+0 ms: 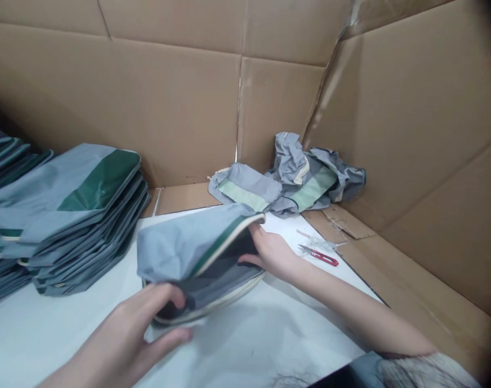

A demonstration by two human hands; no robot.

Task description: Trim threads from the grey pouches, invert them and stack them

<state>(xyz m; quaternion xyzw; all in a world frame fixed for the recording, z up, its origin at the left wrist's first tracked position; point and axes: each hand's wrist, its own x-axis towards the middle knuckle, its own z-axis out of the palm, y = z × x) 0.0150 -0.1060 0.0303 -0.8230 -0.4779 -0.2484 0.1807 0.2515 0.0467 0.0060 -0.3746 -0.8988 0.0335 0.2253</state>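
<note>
A grey-blue fabric bag (176,242) with dark green trim and cream piping lies on its side over the white tabletop, its mouth gaping toward me. My right hand (272,250) reaches into the right end of the mouth. Its fingers are hooked at the upper rim, fingertips hidden, with the thumb apart inside. At the left end of the mouth is my left hand (144,318). Its index finger bends over the edge while the thumb stretches free below; the other fingers are hidden. Small red-handled thread snips (320,255) lie right of my right hand.
Stacked grey and green bags (88,215) stand at the left. Crumpled grey pieces with pale green panels (310,186) are heaped at the back right. Cardboard walls (168,97) enclose the back and right sides of the white table (245,345). Thread scraps (322,241) lie near the snips.
</note>
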